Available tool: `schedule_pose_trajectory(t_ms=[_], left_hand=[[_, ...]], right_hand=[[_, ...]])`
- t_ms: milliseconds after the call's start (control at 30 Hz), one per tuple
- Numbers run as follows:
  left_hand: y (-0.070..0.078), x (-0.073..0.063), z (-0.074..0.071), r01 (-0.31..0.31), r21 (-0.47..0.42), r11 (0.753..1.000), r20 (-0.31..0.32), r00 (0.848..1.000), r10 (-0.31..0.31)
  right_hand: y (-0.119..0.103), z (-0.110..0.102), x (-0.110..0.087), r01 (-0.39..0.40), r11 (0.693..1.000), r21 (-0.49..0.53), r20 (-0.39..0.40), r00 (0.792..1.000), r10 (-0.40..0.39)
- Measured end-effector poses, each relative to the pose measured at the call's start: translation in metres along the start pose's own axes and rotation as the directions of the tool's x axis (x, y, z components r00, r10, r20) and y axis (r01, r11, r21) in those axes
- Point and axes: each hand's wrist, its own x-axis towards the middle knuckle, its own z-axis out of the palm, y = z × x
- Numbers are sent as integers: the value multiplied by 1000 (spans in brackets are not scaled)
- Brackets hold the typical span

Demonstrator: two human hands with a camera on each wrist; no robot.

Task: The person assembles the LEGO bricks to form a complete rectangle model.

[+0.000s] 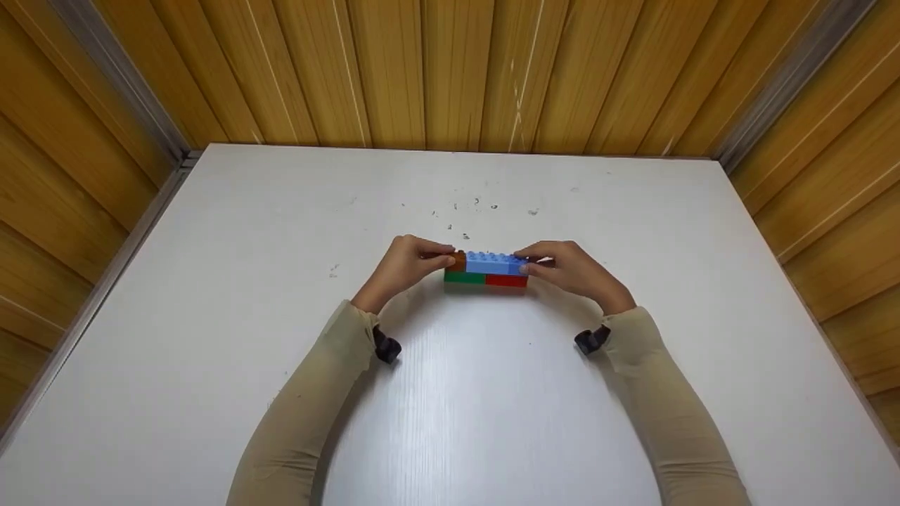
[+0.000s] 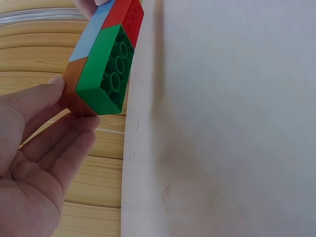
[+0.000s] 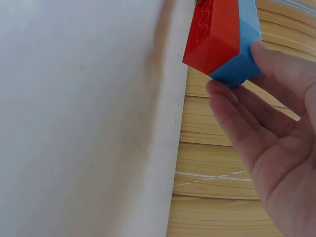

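Both hands hold a two-layer row of toy building bricks above the table. The top layer has a brown brick at the left, a light blue brick in the middle and a darker blue brick at the right. Beneath them sit a green brick and a red brick, end to end. My left hand pinches the brown end between thumb and fingers. At the other end, my right hand pinches the darker blue brick. Hollow undersides of the green and red bricks show in the wrist views.
A white table lies below, with small dark marks beyond the bricks. Wood-patterned panels stand along its back and sides. A black wrist camera is worn at the left cuff, another camera at the right.
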Motion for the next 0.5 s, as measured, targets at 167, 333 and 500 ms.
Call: schedule_pose_trajectory(t_ms=[167, 333, 500], left_hand=[[-2, 6, 2, 49, -29, 998, -54, 997, -50], [-7, 13, 4, 83, -68, 994, -95, 992, -89], [-11, 20, 6, 115, -93, 989, -117, 985, -126]], right_hand=[[3, 2, 8, -41, 999, 18, -60, 997, 42], [3, 4, 18, -121, 992, 29, -125, 984, 123], [5, 6, 28, -225, 972, 66, -154, 960, 233]])
